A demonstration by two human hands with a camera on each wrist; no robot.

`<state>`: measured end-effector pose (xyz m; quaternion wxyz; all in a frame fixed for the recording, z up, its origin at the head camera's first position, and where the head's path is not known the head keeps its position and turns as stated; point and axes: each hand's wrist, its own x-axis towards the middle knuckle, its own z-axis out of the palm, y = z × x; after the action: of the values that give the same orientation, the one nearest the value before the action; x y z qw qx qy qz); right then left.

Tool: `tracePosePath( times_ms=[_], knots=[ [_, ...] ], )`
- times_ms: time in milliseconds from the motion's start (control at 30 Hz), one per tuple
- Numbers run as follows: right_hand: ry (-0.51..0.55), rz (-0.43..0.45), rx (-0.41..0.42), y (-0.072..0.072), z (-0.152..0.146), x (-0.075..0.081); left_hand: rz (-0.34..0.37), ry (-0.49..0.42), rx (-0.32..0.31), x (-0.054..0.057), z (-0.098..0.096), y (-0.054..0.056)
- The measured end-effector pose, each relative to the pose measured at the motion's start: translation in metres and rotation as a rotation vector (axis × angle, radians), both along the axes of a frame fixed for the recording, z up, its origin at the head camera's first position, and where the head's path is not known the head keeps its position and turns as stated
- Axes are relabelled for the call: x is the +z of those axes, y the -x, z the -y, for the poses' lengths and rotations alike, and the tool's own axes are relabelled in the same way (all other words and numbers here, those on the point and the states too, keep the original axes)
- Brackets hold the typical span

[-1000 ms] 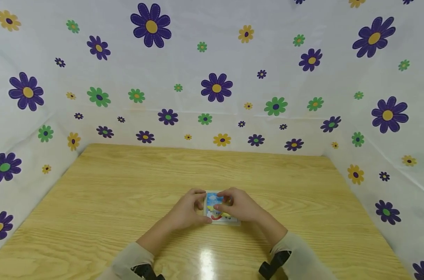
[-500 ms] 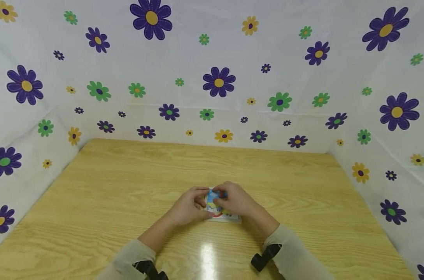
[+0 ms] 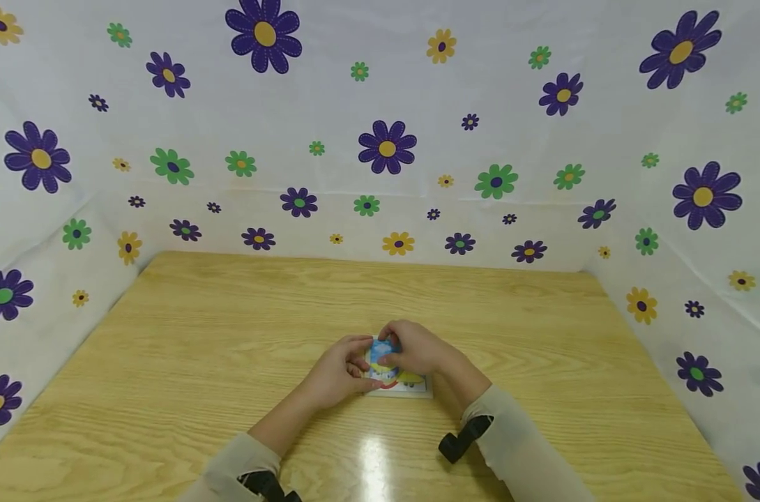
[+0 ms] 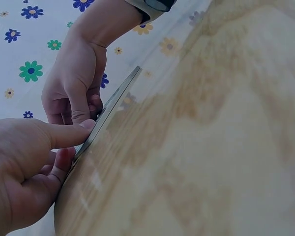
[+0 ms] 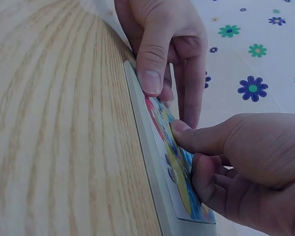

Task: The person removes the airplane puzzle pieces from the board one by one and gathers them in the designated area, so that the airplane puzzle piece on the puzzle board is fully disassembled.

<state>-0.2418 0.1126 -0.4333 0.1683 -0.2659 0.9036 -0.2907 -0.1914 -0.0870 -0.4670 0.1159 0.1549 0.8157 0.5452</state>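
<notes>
A small flat board (image 3: 420, 392) with a pale rim lies on the table in front of the person. Its picture (image 5: 179, 182) shows blue, yellow and red, much of it covered by the hands. At the board's left end, the left hand (image 3: 336, 373) grips it, thumb at the near edge and fingers at the far edge. Over the picture is the right hand (image 3: 418, 348), its thumb tip on the surface and its fingers bent towards the far edge. I cannot tell whether a loose piece sits between the right thumb and fingers.
The wooden table (image 3: 229, 314) has a light grain and a bright glare spot near the front. White cloth (image 3: 330, 90) printed with purple, green and yellow flowers surrounds it at the back and both sides. Dark straps with small devices (image 3: 464, 439) sit on both sleeved forearms.
The right hand has slid left and slightly away across the picture, uncovering more of the board's right side. The left hand keeps its hold. The head view has shifted slightly.
</notes>
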Motion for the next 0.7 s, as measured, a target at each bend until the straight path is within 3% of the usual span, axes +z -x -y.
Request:
tracePosePath(
  times_ms=[200, 300, 533, 700],
  knots=[
    [0.03, 0.005, 0.002, 0.001, -0.004, 0.0, 0.014, -0.004, 0.001, -0.002, -0.001, 0.001],
    [0.074, 0.01, -0.045, 0.0, -0.005, -0.003, 0.018, 0.0, 0.0, 0.0, -0.001, 0.001],
    [0.388, 0.132, -0.238, -0.005, -0.006, -0.014, 0.014, 0.005, 0.011, 0.001, -0.001, -0.001],
    [0.386, 0.156, -0.203, -0.011, -0.014, -0.01, 0.003, 0.016, 0.016, 0.001, -0.001, 0.0]
  ],
)
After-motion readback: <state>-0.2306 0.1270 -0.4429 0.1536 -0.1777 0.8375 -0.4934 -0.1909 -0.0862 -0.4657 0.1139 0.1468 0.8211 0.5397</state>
